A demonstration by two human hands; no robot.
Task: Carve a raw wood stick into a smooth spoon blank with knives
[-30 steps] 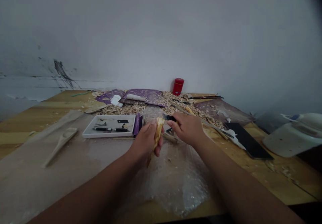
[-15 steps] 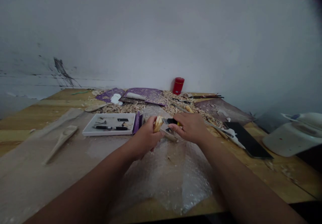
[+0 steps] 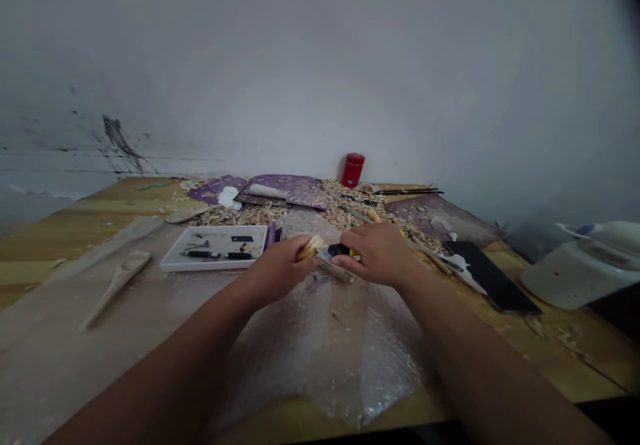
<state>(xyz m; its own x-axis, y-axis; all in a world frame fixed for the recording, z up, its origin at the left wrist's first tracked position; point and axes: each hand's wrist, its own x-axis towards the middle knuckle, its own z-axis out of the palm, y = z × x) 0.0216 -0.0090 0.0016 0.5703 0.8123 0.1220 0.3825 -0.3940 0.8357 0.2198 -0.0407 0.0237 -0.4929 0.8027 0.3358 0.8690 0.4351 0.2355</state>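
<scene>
My left hand (image 3: 279,266) is closed around a small pale piece of wood (image 3: 312,246), whose end sticks out past the thumb side. In my right hand (image 3: 383,253) is a utility knife (image 3: 339,250) with a black front part and a bit of yellow at the fingers. Its blade reaches left and meets the end of the wood, as far as I can see. Below the two hands lies a flat wooden strip (image 3: 335,270) on the bubble wrap (image 3: 345,358). My palms hide most of the wood and the knife's handle.
Left stand a white tray (image 3: 173,265) with small tools and a wooden spoon (image 3: 117,285). Wood shavings (image 3: 240,215), purple sheets (image 3: 300,188) and a red canister (image 3: 353,170) are at the back. A black phone-like slab (image 3: 495,278) and white pot (image 3: 575,275) stand right.
My left hand has shifted slightly left, and the wood in it has tipped from steep to flatter. The knife has come a little left with my right hand.
</scene>
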